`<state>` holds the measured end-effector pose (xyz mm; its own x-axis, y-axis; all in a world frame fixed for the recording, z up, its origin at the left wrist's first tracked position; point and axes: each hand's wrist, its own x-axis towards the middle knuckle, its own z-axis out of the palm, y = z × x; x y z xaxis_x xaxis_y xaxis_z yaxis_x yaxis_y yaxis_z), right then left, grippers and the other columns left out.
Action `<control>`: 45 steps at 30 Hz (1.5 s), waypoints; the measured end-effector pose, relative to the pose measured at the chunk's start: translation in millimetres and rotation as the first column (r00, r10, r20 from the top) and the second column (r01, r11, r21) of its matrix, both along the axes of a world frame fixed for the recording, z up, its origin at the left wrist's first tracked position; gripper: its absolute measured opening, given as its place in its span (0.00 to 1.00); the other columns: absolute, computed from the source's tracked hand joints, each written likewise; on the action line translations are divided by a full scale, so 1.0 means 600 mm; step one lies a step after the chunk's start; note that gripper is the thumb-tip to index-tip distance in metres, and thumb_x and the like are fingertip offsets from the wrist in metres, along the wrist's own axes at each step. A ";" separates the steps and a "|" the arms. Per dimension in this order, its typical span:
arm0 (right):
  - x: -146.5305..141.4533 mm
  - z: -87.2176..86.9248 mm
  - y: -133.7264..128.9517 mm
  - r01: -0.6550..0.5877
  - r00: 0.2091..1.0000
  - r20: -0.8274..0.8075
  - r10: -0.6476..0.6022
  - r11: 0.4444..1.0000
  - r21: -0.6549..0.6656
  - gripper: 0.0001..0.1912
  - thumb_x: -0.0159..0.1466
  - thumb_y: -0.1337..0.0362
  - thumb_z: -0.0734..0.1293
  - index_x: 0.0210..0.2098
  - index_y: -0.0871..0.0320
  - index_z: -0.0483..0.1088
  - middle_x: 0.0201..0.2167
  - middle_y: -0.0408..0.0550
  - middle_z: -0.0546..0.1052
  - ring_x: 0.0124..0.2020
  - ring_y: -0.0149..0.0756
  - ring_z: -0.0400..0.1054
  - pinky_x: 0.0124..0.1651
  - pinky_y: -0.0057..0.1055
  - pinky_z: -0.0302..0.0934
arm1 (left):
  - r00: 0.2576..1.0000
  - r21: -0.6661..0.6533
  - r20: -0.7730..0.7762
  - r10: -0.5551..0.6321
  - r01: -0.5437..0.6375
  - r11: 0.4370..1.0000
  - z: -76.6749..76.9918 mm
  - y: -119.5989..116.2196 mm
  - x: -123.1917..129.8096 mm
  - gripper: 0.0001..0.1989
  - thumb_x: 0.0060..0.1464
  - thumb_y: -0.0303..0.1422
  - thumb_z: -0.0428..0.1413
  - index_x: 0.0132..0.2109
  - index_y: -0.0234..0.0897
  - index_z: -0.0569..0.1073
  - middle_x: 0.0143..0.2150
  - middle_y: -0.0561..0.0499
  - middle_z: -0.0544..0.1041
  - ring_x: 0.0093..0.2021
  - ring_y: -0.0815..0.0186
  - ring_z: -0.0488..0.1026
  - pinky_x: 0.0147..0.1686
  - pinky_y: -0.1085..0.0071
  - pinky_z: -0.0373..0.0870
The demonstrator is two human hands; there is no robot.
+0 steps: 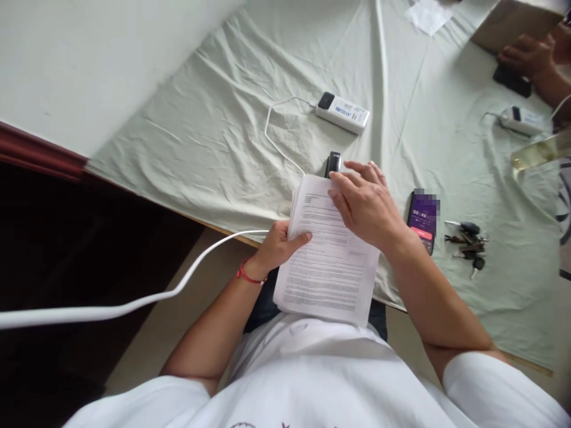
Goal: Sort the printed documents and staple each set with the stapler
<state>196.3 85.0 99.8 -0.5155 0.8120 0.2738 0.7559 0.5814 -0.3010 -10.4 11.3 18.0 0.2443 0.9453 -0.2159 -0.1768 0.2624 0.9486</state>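
Observation:
A stack of printed paper sheets [328, 267] rests across the table edge and reaches to my lap. My left hand [280, 245] grips its left side, thumb on top and fingers underneath. Over the stack's upper right corner is my right hand [368, 205], palm down with the fingers apart; whether its fingertips touch the top sheet I cannot tell. Just beyond the top edge of the sheets, by the right fingertips, lies a black object [333, 163] that looks like a stapler, its near end hidden by the paper.
A white power bank [342, 113] lies ahead with a white cable [272, 110]. To the right are a phone [423, 220] with a timer showing and a bunch of keys [469, 242]. Another person's hand [530, 59] touches a dark object at far right, near a bottle [539, 151].

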 end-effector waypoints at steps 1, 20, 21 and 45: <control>-0.006 0.000 -0.001 -0.022 1.000 0.004 0.022 1.000 -0.017 0.20 0.76 0.58 0.56 0.57 0.57 0.73 0.51 0.56 0.81 0.68 0.54 0.63 0.74 0.64 0.47 | 1.000 0.008 -0.007 -0.004 0.004 1.000 0.000 0.000 0.000 0.19 0.54 0.45 0.69 0.45 0.34 0.84 0.42 0.43 0.87 0.43 0.50 0.84 0.45 0.55 0.83; -0.037 -0.003 -0.014 -0.228 0.974 -0.018 0.228 0.969 -0.099 0.22 0.76 0.62 0.56 0.65 0.62 0.68 0.59 0.62 0.76 0.65 0.53 0.65 0.67 0.56 0.61 | 0.991 0.105 -0.121 0.058 -0.045 0.993 -0.011 0.004 0.002 0.21 0.57 0.51 0.65 0.32 0.35 0.80 0.26 0.51 0.78 0.25 0.65 0.73 0.25 0.68 0.68; -0.041 -0.004 -0.015 -0.251 0.968 -0.025 0.250 0.962 -0.107 0.22 0.76 0.62 0.55 0.64 0.61 0.68 0.57 0.61 0.77 0.64 0.52 0.66 0.67 0.55 0.61 | 0.989 0.112 -0.131 0.071 -0.057 0.992 -0.011 0.004 0.001 0.21 0.57 0.50 0.65 0.31 0.35 0.80 0.26 0.52 0.78 0.25 0.65 0.72 0.24 0.69 0.68; 0.091 -0.084 -0.165 -0.302 0.459 -0.497 -0.737 0.397 -0.867 0.22 0.61 0.50 0.77 0.51 0.53 0.80 0.48 0.51 0.85 0.46 0.46 0.81 0.51 0.40 0.74 | 0.862 -0.177 0.341 0.374 -0.332 0.926 -0.001 0.001 0.011 0.24 0.45 0.39 0.74 0.51 0.40 0.83 0.47 0.45 0.86 0.54 0.46 0.82 0.56 0.51 0.81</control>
<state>250.9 -13.8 49.5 -0.2528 0.8517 -0.4590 -0.0799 -0.4912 -0.8674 -4.0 12.0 17.6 -0.0208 0.9588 -0.2834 -0.6024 0.2142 0.7689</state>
